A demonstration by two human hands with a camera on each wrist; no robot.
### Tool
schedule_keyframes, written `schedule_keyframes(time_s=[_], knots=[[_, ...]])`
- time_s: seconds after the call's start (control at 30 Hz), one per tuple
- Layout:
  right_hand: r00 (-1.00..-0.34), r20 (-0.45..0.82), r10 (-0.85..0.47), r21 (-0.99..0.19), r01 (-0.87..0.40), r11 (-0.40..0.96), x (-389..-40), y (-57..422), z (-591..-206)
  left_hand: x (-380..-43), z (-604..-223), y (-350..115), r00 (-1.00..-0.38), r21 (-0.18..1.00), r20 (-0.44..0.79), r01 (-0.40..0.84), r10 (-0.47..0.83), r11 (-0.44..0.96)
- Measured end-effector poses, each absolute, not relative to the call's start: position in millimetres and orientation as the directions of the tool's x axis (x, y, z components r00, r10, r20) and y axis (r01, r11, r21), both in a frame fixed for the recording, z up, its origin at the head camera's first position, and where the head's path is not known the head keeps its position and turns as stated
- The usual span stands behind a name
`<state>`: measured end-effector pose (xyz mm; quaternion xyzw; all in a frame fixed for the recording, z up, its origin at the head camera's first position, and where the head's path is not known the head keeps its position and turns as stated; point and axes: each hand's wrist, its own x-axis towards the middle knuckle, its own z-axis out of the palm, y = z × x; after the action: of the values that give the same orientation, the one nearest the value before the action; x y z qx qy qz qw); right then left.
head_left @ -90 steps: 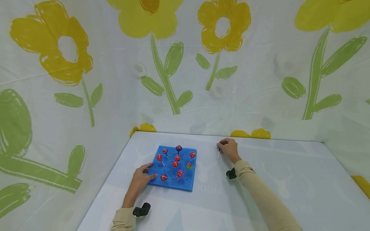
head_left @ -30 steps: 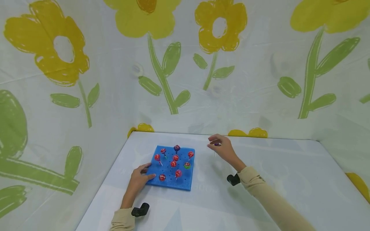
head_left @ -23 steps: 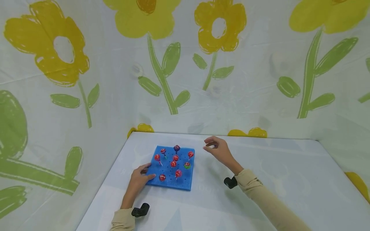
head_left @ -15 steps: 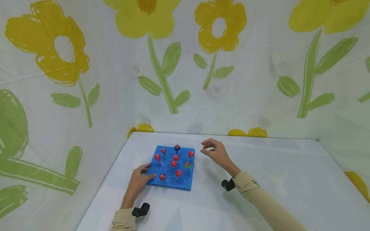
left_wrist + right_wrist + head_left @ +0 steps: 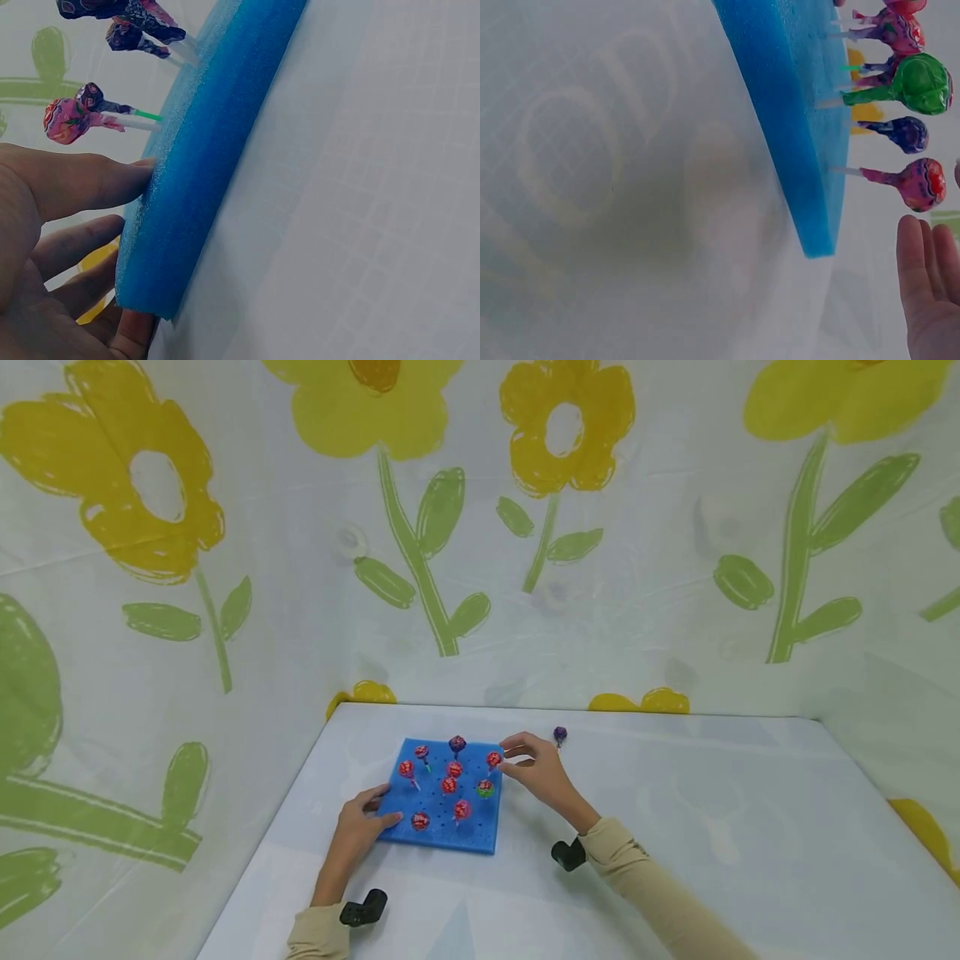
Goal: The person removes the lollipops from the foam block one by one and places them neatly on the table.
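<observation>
A blue foam board [image 5: 438, 837] dotted with small holes lies on the table, with several wrapped lollipops standing in it. My left hand [image 5: 358, 827] holds the board at its left side; in the left wrist view the thumb [image 5: 97, 182] presses the top near the edge and the fingers go round the side. At the board's right edge my right hand [image 5: 542, 774] is beside a red lollipop [image 5: 493, 759]. In the right wrist view, straight fingers [image 5: 911, 259] are near that lollipop's head [image 5: 922, 184], with a small gap. Behind this hand stands a purple lollipop [image 5: 560, 733], upright on the table.
The white table [image 5: 675, 827] extends to the right of the board. A flower-printed curtain [image 5: 637, 568] stands behind and along the left side. Other lollipops in the board include a green one [image 5: 922, 84] and a dark purple one [image 5: 457, 744].
My right hand has let go of the purple lollipop, which stays at the back of the table. It has moved left to the board's right edge. My left hand stays put.
</observation>
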<state>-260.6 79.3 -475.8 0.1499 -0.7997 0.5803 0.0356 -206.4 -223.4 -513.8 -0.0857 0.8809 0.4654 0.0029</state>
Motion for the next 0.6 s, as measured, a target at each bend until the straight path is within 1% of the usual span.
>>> schedule_keyframes(time_s=[0.13, 0.37, 0.6], knots=[[-0.952, 0.245, -0.185, -0.922, -0.288, 0.260, -261.0, 71.5, -479.4, -206.6, -514.0, -222.8, -0.987, 0.825, -0.073, -0.141, -0.144, 0.547], [-0.957, 0.238, -0.166, -0.933, -0.273, 0.235, -242.4, 58.0, -452.2, -207.8, -515.7, -222.2, -0.988, 0.829, -0.057, -0.128, -0.146, 0.544], [-0.955, 0.232, -0.184, -0.937, -0.270, 0.219, -243.1, 49.3, -456.7, -204.5, -515.4, -223.7, -0.986, 0.828, -0.060, -0.136, -0.155, 0.545]])
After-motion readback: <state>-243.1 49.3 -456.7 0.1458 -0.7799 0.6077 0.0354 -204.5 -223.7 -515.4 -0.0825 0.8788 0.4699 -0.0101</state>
